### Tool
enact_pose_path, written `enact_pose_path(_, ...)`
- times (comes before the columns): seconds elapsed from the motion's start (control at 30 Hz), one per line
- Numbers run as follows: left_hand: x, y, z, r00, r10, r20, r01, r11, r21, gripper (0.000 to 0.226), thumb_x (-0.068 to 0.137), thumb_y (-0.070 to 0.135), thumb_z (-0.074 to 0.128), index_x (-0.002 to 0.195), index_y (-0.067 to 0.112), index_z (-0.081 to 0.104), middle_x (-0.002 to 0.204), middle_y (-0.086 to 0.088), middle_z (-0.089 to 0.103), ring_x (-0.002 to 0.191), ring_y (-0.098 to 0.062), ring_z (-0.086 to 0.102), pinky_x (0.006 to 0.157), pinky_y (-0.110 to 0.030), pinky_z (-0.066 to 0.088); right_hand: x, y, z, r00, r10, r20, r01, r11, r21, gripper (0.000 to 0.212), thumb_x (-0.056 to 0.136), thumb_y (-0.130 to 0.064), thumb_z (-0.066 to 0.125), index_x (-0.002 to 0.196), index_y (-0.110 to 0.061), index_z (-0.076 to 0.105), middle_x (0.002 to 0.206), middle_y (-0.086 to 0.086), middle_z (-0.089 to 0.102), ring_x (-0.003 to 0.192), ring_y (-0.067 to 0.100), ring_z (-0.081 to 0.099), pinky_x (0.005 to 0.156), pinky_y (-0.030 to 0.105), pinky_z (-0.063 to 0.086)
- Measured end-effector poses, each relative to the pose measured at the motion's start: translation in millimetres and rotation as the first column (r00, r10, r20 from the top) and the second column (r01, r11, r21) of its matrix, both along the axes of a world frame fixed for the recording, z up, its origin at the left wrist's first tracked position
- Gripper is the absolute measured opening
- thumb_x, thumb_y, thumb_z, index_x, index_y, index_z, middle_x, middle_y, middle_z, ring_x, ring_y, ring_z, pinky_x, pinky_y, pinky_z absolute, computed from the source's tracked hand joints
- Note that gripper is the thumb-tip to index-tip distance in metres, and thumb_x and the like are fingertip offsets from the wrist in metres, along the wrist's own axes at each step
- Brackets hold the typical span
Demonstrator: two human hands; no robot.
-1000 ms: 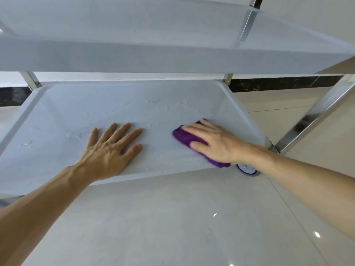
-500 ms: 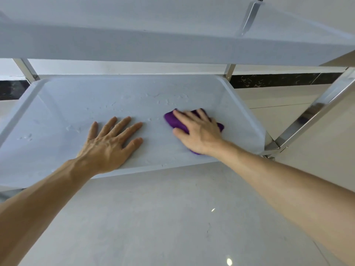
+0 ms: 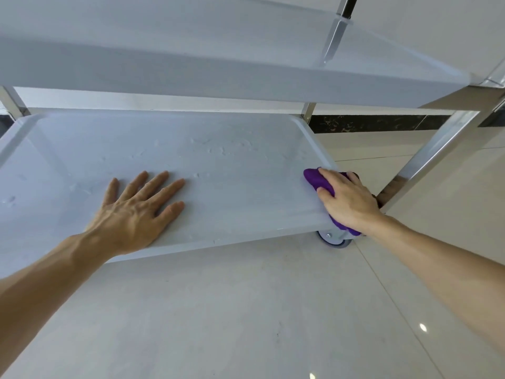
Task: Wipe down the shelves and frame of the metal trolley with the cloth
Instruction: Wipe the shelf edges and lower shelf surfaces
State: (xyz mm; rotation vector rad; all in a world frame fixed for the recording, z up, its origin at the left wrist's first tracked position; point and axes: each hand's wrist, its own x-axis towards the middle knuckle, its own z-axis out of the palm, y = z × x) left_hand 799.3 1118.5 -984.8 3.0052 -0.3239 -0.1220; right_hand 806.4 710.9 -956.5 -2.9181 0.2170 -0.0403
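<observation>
Below: left hand flat, fingers spread, on pale grey lower trolley shelf; right hand pressing crumpled purple cloth at shelf's right near corner, above grey caster wheel.

Cloth on lower shelf's right edge, beneath upper shelf.

- Lower shelf: matt grey metal, faint smears.
- Frame post: polished, mirror-bright metal.
- Cloth: purple, soft, napped fabric.
- Floor: glossy pale tile.
</observation>
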Motion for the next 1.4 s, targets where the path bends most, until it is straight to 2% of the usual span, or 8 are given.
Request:
enact_pose_path(0.17,-1.4,-4.4,3.9,0.999,0.021,0.028,-0.020,1.000,-0.018,0.065,0.086,0.073,-0.002,0.149,0.058,-0.007,0.163,0.022,-0.005,0.152,-0.012,-0.004,0.122,-0.048,-0.005,30.4,81.1,1.0,1.000,-0.019,-0.015,0.018,1.000,-0.023,0.056,0.098,-0.044,0.033,0.152,-0.032,0.024,0.156,-0.004,0.035,0.138,0.037,0.027,0.112,0.057,0.026)
enact_pose_path(0.4,-2.8,3.5,5.5,0.999,0.021,0.027,-0.021,1.000,-0.022,0.064,0.088,0.072,0.002,0.150,0.057,-0.002,0.163,0.023,-0.002,0.152,-0.009,-0.003,0.122,-0.044,-0.005,9.1,131.2,-3.3,0.717,0.649,0.255,-0.682,0.728,0.068,0.037,0.093,-0.016,0.053,0.129,-0.024,0.057,0.132,-0.003,0.054,0.121,0.020,0.050,0.097,0.044,0.044)
enact_pose_path(0.53,0.1,5.7,3.9,0.999,0.016,0.028,-0.015,1.000,-0.024,0.065,0.087,0.074,-0.002,0.149,0.057,-0.004,0.163,0.024,-0.004,0.152,-0.008,-0.005,0.122,-0.044,-0.005,44.2,79.5,2.9,0.804,0.566,0.182,-0.578,0.816,0.015,0.036,0.097,-0.018,0.048,0.130,-0.032,0.050,0.131,-0.011,0.056,0.118,0.015,0.052,0.098,0.043,0.043)
enact_pose_path(0.67,1.4,5.6,0.6,0.999,0.018,0.040,-0.017,1.000,-0.026,0.071,0.081,0.077,-0.009,0.149,0.059,-0.004,0.162,0.026,-0.005,0.151,-0.007,-0.006,0.122,-0.043,-0.005,85.9,15.6,5.8,0.982,0.159,0.099,-0.166,0.985,0.057,0.042,0.099,-0.034,0.044,0.141,-0.040,0.037,0.141,0.002,0.051,0.125,0.030,0.049,0.104,0.051,0.040)
enact_pose_path(0.83,2.3,3.4,-0.4,0.999,0.023,0.035,-0.022,1.000,-0.020,0.071,0.078,0.078,-0.015,0.147,0.060,-0.011,0.161,0.026,-0.010,0.151,-0.006,-0.010,0.122,-0.044,-0.008,131.2,51.5,-2.9,0.996,-0.058,0.069,0.056,0.998,0.035,0.046,0.096,-0.037,0.034,0.142,-0.035,0.032,0.146,0.005,0.046,0.135,0.035,0.034,0.110,0.062,0.026)
enact_pose_path(1.0,3.3,1.0,3.2,0.999,0.039,0.037,-0.037,0.998,-0.048,0.072,0.079,0.079,-0.012,0.148,0.060,-0.004,0.161,0.027,-0.005,0.151,-0.005,-0.006,0.123,-0.044,-0.004,131.7,163.6,-13.6,0.974,0.221,0.051,-0.224,0.973,0.064,0.056,0.095,-0.036,0.036,0.149,-0.040,0.024,0.160,-0.015,0.026,0.143,0.036,0.021,0.112,0.070,0.010)
enact_pose_path(1.23,19.8,-9.2,13.3,0.975,0.145,0.171,-0.123,0.984,-0.132,0.046,0.090,0.068,0.029,0.127,0.045,0.045,0.143,0.012,0.043,0.137,-0.022,0.035,0.114,-0.051,0.019,106.4,146.3,-6.0,0.664,0.738,0.123,-0.748,0.658,0.090,0.057,0.090,-0.017,0.048,0.145,-0.030,0.045,0.147,-0.011,0.047,0.135,0.013,0.041,0.113,0.039,0.033)
enact_pose_path(1.4,31.7,-24.9,1.5,0.938,0.263,0.227,-0.205,0.947,-0.248,0.032,0.093,0.052,0.041,0.120,0.036,0.050,0.133,0.000,0.045,0.131,-0.028,0.037,0.113,-0.052,0.020,123.7,43.3,0.1,0.857,0.506,0.092,-0.514,0.835,0.194,0.056,0.091,-0.007,0.055,0.141,-0.033,0.051,0.142,-0.008,0.051,0.133,0.014,0.046,0.111,0.022,0.029)
